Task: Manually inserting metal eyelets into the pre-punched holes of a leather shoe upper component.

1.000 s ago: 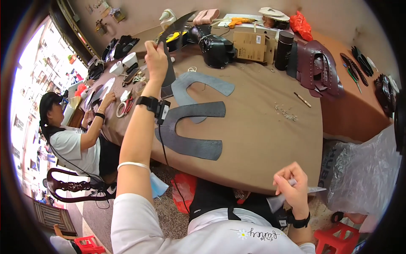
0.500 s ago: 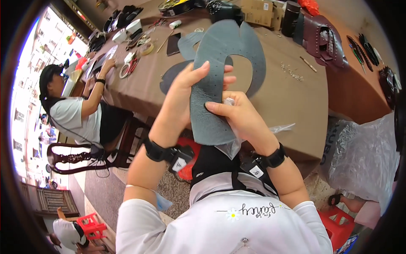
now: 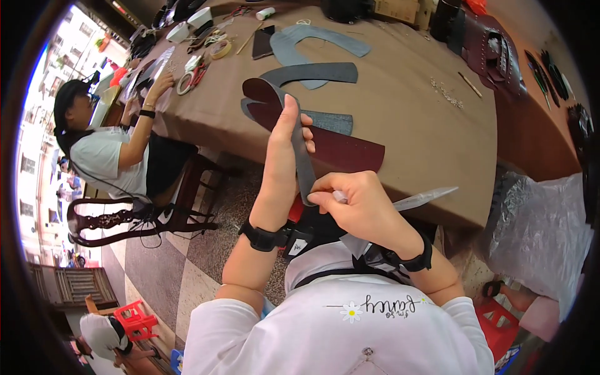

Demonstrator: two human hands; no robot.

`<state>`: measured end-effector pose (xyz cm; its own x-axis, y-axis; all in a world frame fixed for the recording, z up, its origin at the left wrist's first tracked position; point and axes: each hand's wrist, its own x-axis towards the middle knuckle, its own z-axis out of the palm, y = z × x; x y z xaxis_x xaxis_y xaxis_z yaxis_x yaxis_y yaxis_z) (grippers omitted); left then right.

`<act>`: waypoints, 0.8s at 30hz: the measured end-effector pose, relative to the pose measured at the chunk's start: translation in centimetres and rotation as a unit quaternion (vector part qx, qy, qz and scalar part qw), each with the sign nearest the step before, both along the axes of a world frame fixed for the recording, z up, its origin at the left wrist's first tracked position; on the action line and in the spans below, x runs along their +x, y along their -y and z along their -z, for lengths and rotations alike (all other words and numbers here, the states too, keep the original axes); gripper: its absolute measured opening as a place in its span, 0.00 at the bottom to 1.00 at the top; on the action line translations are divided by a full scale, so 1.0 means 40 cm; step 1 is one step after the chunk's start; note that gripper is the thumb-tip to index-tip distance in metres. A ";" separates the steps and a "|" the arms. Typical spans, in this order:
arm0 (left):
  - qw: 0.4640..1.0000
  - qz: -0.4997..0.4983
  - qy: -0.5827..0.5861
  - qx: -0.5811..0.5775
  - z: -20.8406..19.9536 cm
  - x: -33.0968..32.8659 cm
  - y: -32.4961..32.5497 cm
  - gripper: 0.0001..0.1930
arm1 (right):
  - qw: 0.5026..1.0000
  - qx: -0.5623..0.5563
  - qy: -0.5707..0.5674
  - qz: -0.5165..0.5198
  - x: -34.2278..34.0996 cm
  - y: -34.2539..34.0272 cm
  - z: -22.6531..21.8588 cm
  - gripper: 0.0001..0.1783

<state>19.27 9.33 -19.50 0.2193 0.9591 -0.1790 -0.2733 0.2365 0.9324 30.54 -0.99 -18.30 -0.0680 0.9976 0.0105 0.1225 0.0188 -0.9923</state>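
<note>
Slanting lengthwise, bend upper-left, leather piece (image 3: 345, 149) is clasped by left hand (image 3: 285, 142), pinched by right hand (image 3: 357, 199).

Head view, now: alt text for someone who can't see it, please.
A left hand and right hand hold a bent grey-and-maroon sheet over the near edge of a brown-covered table. Two curved grey pieces lie beyond; another person sits at left.

Dark cursive lettering (image 3: 390, 305) is running upside down across the chest of a white short-sleeved fabric T-shirt (image 3: 350, 340), with printed white, yellow-centred daisies (image 3: 351, 312) flanking it. Small dark marks are showing on a white rectangular label (image 3: 297, 247) beside a black wristband (image 3: 260, 237), too tiny for reading.
</note>
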 end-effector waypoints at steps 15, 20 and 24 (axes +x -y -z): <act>0.967 -0.011 -0.189 0.168 0.034 0.081 -0.027 0.27 | 0.992 -0.105 -0.053 -0.049 0.032 -0.046 0.015 0.09; 0.960 -0.018 -0.224 0.168 0.039 0.081 -0.033 0.31 | 0.986 -0.127 -0.091 -0.057 0.035 -0.052 0.026 0.09; 0.968 0.001 -0.194 0.162 0.041 0.083 -0.031 0.32 | 0.983 -0.113 -0.135 -0.059 0.036 -0.053 0.037 0.08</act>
<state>22.60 10.58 -21.14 0.1973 0.9784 0.0612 0.1118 -0.0845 0.9901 31.97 1.14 -19.78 -0.2092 0.9618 -0.1765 -0.1366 -0.2075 -0.9687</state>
